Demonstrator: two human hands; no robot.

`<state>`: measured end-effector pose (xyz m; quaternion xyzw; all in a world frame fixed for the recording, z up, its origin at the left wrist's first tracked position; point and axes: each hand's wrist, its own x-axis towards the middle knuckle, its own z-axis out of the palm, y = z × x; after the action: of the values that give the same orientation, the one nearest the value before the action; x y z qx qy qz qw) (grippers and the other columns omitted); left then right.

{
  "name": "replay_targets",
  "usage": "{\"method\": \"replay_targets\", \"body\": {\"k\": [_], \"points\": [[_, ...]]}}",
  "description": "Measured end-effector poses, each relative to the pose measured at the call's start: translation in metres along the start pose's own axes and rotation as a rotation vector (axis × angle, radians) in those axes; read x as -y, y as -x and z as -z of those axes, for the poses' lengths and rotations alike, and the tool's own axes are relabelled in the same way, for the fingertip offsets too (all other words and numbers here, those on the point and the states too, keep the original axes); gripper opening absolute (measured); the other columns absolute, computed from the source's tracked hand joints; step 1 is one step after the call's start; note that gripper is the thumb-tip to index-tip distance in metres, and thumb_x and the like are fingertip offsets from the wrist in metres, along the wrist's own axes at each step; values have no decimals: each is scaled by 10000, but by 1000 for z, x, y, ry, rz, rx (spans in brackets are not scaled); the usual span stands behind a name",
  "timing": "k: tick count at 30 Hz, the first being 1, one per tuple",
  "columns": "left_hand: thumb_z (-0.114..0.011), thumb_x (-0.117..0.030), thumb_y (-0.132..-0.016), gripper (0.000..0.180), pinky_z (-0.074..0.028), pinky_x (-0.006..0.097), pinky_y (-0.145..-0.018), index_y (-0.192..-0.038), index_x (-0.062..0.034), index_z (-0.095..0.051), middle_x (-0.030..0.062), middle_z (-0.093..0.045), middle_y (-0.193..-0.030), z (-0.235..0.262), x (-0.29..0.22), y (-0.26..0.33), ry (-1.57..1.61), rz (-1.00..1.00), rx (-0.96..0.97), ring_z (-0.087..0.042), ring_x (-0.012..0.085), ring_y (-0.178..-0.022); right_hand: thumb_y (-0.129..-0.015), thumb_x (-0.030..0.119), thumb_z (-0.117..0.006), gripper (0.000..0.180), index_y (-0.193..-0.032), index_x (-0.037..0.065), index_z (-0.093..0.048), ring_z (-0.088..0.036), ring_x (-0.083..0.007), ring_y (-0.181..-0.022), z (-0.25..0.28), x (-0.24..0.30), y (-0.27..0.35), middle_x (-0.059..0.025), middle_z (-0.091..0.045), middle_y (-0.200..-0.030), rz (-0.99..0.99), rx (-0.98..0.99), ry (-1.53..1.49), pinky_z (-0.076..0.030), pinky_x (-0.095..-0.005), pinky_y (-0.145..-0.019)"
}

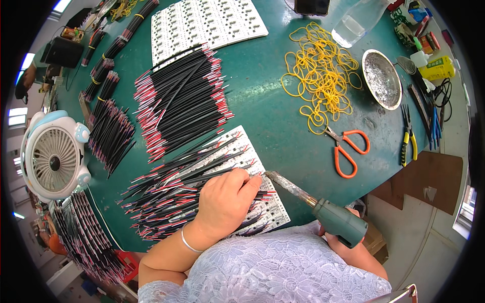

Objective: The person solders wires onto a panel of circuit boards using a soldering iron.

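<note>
My left hand [225,202] rests on a white circuit board panel [275,212] at the table's near edge, its fingers pinching a thin black-and-red wire [202,178] against the board. My right hand [348,247], mostly hidden behind the tool, grips the grey-green handle of a soldering iron [323,209]. The iron's crusted tip [270,175] points left and sits right by my left fingertips. Many more black-and-red wires [166,202] lie across the board to the left of my hand.
A large fan of wires [182,101] and tied bundles [108,131] cover the green table [268,101]. Also present: another board panel [207,22], yellow rubber bands [321,76], orange scissors [348,149], a metal dish [382,78], pliers [409,139], a plastic bottle [356,20], a desk fan [53,156].
</note>
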<state>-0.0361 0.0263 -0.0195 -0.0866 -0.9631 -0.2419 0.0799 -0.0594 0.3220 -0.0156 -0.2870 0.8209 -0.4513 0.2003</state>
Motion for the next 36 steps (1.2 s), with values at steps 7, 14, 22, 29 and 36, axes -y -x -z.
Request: {"method": "replay_targets", "body": {"k": [7,14,22,29,36], "points": [[-684,-8,-655,307,-474,356,-569,-955,-67,-703,47,-560,-830,2,1,-1,-7,7,7,-583,232,-677,-677,17,-715,303,-979,45,-716,-641,-302,-827,1,-5,10,-117,-686,-969,-95,1,-102,-514,-364,-757],[-644,-85,-741,221,-471,353,-573,-958,-83,-687,51,-550,-823,2,-2,-2,-53,-9,22,-599,230,-695,-933,250,-601,411,-1223,-41,-574,-625,-126,-694,17,-11,-2,-102,-666,-1067,-101,-558,-458,-494,-268,-617],[-679,5,-641,335,-474,393,-604,-967,-67,-686,69,-563,-864,-3,0,1,-2,-25,10,-593,272,-728,-935,158,-552,330,-1191,-51,-552,-576,-121,-581,86,-19,-46,-92,-663,-840,-55,-982,-170,-440,-228,-518],[-648,-33,-713,244,-471,393,-606,-955,-70,-661,69,-526,-814,4,1,-1,16,-24,1,-576,269,-717,-943,83,-515,375,-1306,-8,-548,-567,-78,-679,69,-29,-15,-57,-672,-957,-19,-801,-123,-448,-226,-639],[-697,-25,-641,311,-469,377,-554,-949,-70,-685,58,-547,-798,-3,5,0,46,-41,-24,-576,253,-676,-875,157,-644,221,-1039,11,-614,-644,-181,-668,-19,-18,36,-103,-671,-842,-276,-331,-634,-516,-308,-663]]}}
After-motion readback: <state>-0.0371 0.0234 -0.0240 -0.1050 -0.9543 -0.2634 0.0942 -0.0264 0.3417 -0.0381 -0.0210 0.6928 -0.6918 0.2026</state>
